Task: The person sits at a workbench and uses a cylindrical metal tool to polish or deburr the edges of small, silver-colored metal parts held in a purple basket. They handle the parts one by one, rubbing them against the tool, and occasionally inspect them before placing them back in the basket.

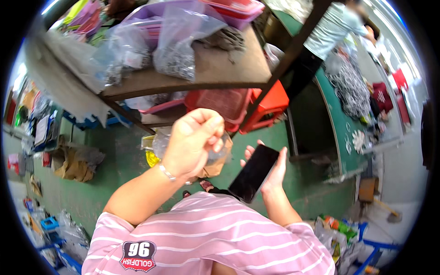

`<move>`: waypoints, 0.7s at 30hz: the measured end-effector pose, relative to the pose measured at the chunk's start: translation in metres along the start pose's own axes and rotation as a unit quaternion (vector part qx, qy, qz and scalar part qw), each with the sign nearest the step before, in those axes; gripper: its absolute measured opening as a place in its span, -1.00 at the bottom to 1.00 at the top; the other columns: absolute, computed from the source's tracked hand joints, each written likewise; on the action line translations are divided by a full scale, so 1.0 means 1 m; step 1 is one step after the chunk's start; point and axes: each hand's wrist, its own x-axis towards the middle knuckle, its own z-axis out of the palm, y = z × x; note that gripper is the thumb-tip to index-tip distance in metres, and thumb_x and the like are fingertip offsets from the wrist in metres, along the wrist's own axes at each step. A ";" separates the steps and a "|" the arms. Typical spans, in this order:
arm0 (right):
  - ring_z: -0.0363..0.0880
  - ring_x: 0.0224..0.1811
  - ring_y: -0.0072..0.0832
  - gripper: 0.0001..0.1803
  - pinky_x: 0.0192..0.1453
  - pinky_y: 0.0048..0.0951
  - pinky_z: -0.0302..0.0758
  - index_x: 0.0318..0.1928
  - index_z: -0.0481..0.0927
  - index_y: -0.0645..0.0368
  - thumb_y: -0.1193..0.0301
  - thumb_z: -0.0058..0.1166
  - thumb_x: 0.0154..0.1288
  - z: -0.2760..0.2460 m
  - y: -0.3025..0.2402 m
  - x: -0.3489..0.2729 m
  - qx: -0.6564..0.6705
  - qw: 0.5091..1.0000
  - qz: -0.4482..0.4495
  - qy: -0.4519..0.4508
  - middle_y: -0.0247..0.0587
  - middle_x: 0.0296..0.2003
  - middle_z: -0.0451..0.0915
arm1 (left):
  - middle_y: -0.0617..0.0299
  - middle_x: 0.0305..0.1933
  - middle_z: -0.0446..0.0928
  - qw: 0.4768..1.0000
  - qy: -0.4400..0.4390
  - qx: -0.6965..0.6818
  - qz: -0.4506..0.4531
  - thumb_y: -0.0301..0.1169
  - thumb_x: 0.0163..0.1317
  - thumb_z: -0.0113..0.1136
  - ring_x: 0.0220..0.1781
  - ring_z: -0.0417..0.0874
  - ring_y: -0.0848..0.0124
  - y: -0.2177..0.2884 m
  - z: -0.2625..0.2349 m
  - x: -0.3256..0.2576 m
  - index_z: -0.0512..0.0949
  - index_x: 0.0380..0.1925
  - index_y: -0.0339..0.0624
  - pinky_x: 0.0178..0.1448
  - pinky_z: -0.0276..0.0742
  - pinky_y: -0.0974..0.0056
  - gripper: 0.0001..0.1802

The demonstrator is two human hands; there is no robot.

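My right hand (274, 176) holds a black smartphone (254, 173) from beneath and along its right side. The phone's screen is dark and its top tilts to the right. My left hand (195, 142) is raised in front of me, left of the phone and apart from it. Its fingers are curled in toward the thumb. Whatever they may hold is hidden. A thin bracelet (167, 173) circles the left wrist. Behind that hand, a brown paper bag (215, 166) and clear plastic stand low near the floor.
A brown shelf (229, 68) ahead carries purple baskets (146, 20) and clear bags of small metal parts (176, 59). Red stools (270, 107) stand beneath. At right, a green table (337, 121) bears a grey heap (346, 85) and white gloves (358, 141). Another person (327, 34) works beyond it.
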 end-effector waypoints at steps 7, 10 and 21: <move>0.56 -0.04 -0.07 -0.11 0.08 0.10 0.48 0.14 0.42 0.11 -0.42 -0.43 0.26 0.000 -0.002 0.001 0.022 1.000 0.012 -0.005 0.09 -0.06 0.56 | -0.10 0.09 0.53 0.701 -0.701 0.125 -0.041 -0.23 0.31 0.15 0.06 0.58 0.11 0.060 0.121 -0.036 0.44 0.14 -0.38 0.10 0.47 0.12 -0.49; 0.54 -0.02 -0.08 -0.11 0.10 0.10 0.47 0.20 0.33 0.14 -0.39 -0.49 0.30 0.018 0.002 0.003 0.000 1.000 0.014 -0.027 0.12 -0.03 0.53 | -0.08 0.06 0.53 0.787 -0.617 0.001 0.018 -0.31 0.28 0.16 0.03 0.57 0.09 0.011 0.124 -0.094 0.45 0.11 -0.37 0.05 0.46 0.13 -0.54; 0.49 0.12 -0.02 -0.10 0.21 0.15 0.42 0.29 0.28 0.13 -0.38 -0.44 0.31 -0.013 -0.001 -0.001 0.030 0.997 0.014 -0.075 0.14 0.09 0.48 | 0.02 -0.22 0.55 0.770 -0.632 0.086 0.014 -0.39 0.23 0.15 -0.14 0.58 0.12 -0.005 0.125 -0.095 0.56 -0.17 -0.30 -0.04 0.50 0.19 -0.76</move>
